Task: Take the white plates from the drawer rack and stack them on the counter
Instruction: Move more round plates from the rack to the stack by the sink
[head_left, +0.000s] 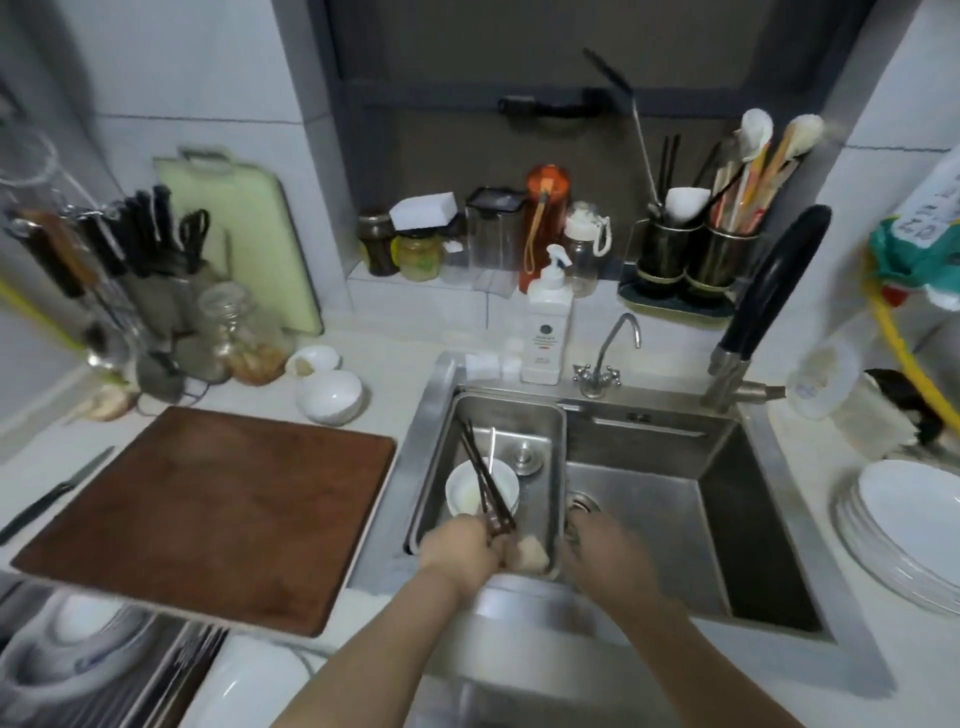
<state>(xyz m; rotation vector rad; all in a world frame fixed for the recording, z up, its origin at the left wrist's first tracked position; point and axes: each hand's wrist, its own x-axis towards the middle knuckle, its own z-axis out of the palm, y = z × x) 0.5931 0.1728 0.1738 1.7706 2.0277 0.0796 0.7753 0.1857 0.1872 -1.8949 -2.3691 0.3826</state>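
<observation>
From the head view, dark chopsticks are gripped by the left hand over a small bowl in the sink. The right hand is blurred; its fingers cannot be judged. White plates are stacked on the counter at right.

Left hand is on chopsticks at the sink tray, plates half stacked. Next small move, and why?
Probably let the dark chopsticks go into the sink tray. The left hand grips their lower ends, tips resting over the small white bowl. Freed, it could go back to the drawer rack at lower left, where white dishes remain; the plate stack sits on the right counter.
</observation>
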